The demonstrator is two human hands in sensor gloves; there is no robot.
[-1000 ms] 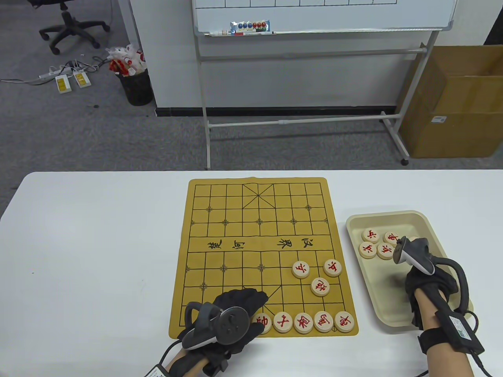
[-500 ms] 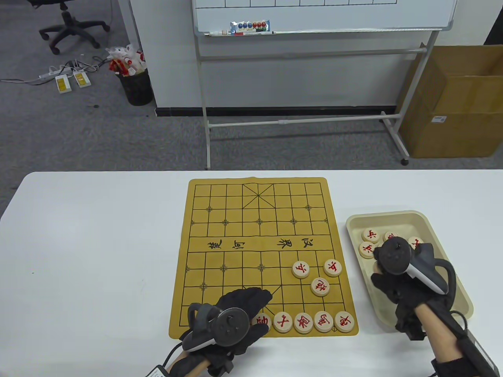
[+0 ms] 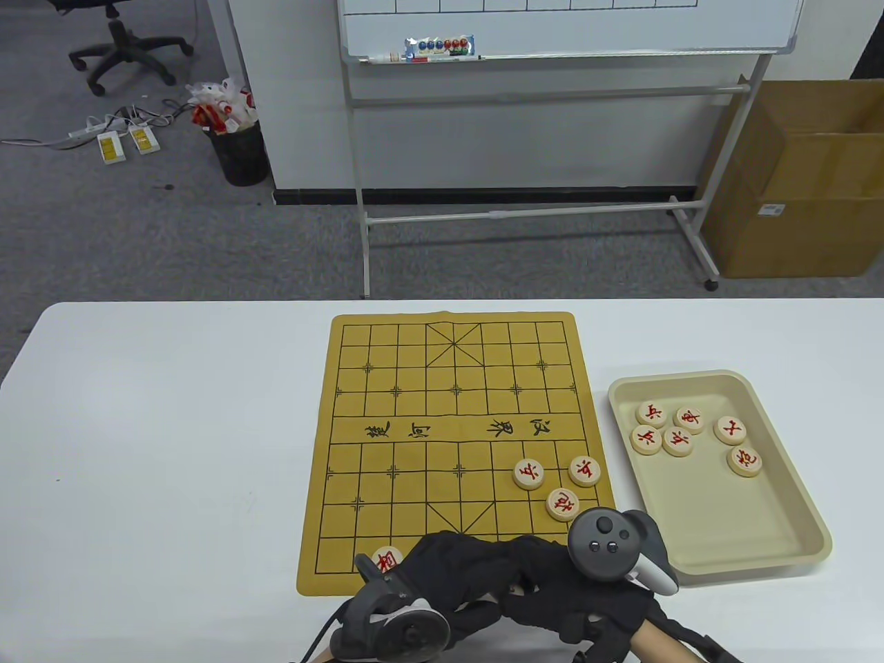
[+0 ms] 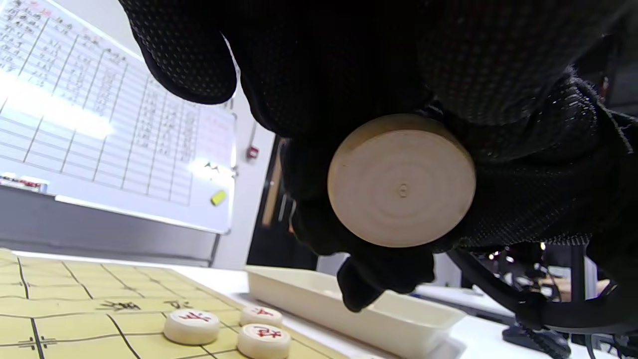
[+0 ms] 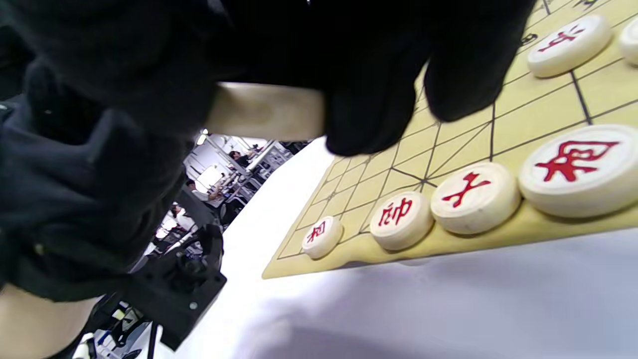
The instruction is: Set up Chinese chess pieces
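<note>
The right hand (image 3: 552, 587) and the left hand (image 3: 449, 580) are meeting over the board's (image 3: 387, 414) near edge, both gloves closing on one wooden chess piece (image 4: 401, 180), probably passing it across for the left half of the back row

A wheeled white whiteboard on a metal stand (image 3: 566, 27) is standing on grey carpet (image 3: 173, 235) between a black wastebasket (image 3: 238, 153), a black office chair (image 3: 124, 41) and a brown cardboard box (image 3: 808, 179).
</note>
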